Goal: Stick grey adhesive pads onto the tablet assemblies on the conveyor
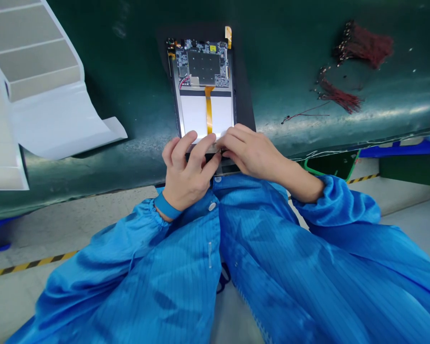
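Note:
An opened tablet [224,106] lies in front of me with its inside up. Its circuit board [204,64] fills the far end, and an orange flat cable [209,112] runs from it over the white battery area towards me. My left hand [188,172] rests at the tablet's near edge, fingers bent and spread apart, thumb close to the right fingertips. At the same edge, the fingers of my right hand [254,150] are pressed together in a pinch. Whatever lies between them is hidden or too small to name.
A dark mat [244,102] lies under the tablet on the green table [139,71]. Sheets of grey stickers on white backing [57,114] curl at the left. At the right are two bundles of thin red wires [372,45] and a loose wire [304,113].

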A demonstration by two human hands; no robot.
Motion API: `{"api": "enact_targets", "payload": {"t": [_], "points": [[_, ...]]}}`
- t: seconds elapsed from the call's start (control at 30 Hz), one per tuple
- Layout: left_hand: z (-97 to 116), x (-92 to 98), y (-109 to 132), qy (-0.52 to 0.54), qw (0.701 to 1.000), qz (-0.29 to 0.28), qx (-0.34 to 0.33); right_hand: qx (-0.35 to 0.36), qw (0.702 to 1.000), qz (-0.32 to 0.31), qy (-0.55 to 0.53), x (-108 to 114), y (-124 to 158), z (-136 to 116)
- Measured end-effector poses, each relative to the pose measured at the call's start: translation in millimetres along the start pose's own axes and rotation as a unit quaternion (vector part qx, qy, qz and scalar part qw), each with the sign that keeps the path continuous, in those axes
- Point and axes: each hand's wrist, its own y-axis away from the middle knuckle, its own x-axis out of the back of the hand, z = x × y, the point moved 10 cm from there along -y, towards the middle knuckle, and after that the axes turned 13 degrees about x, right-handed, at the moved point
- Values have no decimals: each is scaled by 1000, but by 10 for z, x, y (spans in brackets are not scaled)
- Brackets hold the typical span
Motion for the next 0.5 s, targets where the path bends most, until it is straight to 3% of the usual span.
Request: {"api": "enact_targets", "payload": {"t": [0.33, 0.5], "points": [[173, 180, 198, -93, 982, 97, -135, -13, 999, 16, -36, 29, 69, 99], [254, 130, 221, -115, 975, 104, -157, -22, 998, 14, -55, 14, 64, 115]]}}
